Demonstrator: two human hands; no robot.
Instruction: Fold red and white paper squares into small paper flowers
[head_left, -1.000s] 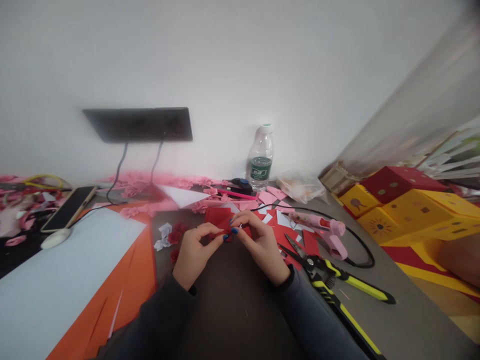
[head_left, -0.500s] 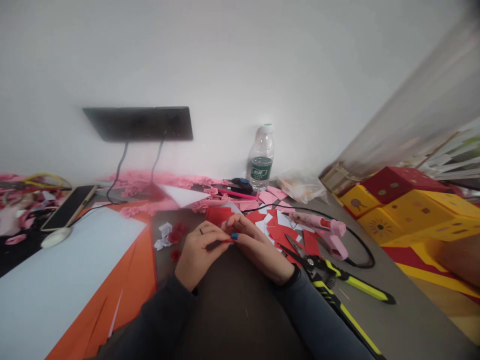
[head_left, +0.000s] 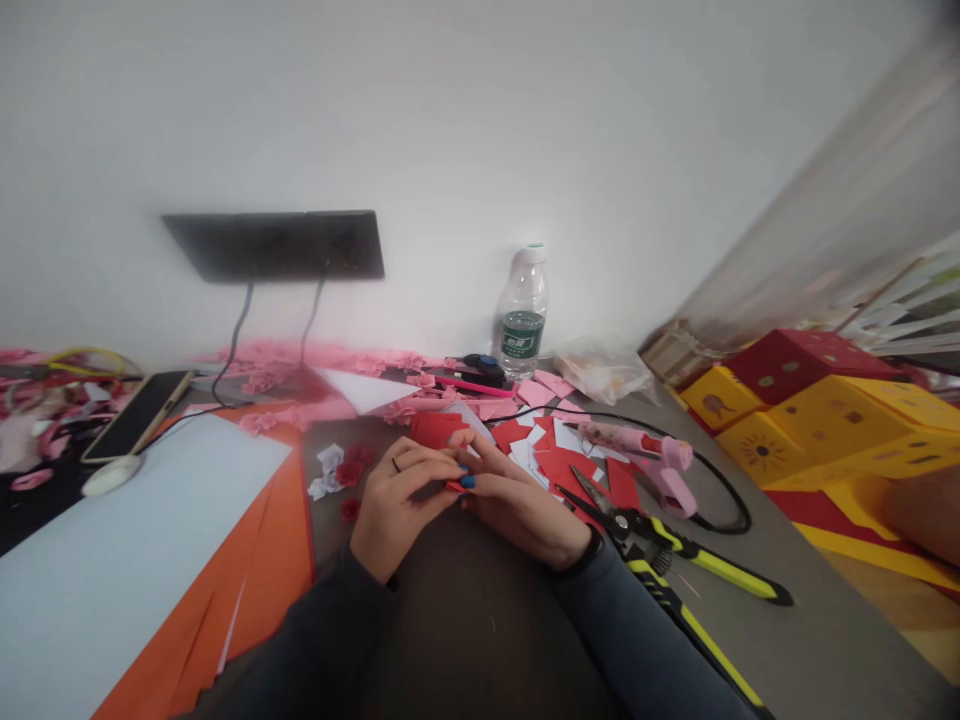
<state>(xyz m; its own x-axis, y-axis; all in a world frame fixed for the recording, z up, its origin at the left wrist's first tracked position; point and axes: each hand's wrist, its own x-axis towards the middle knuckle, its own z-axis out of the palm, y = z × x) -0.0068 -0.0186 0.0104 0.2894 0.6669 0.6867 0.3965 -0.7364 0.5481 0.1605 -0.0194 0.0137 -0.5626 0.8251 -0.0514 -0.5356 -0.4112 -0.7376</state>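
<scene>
Between the fingertips of both my hands is a small piece of red paper [head_left: 454,486], mostly hidden by the fingers. My left hand [head_left: 401,500] pinches it from the left, and my right hand [head_left: 517,505] closes on it from the other side. Just left of my left hand lie red paper flowers [head_left: 355,466] and crumpled white paper flowers [head_left: 327,473]. Behind my fingers rests a stack of red paper squares [head_left: 437,430]. Red and white paper scraps [head_left: 551,455] spread beyond my right hand.
Yellow-handled shears [head_left: 652,540] lie open at the right, before a pink glue gun [head_left: 652,455] with a black cord. A water bottle [head_left: 523,315] stands by the wall. White sheets [head_left: 135,510] over orange paper [head_left: 262,560], a phone [head_left: 139,415] and yellow-red boxes [head_left: 817,420] flank the sides.
My fingers have shifted slightly around the small red paper, and a bit more of its red edge shows between them. Everything on the table stays in place.
</scene>
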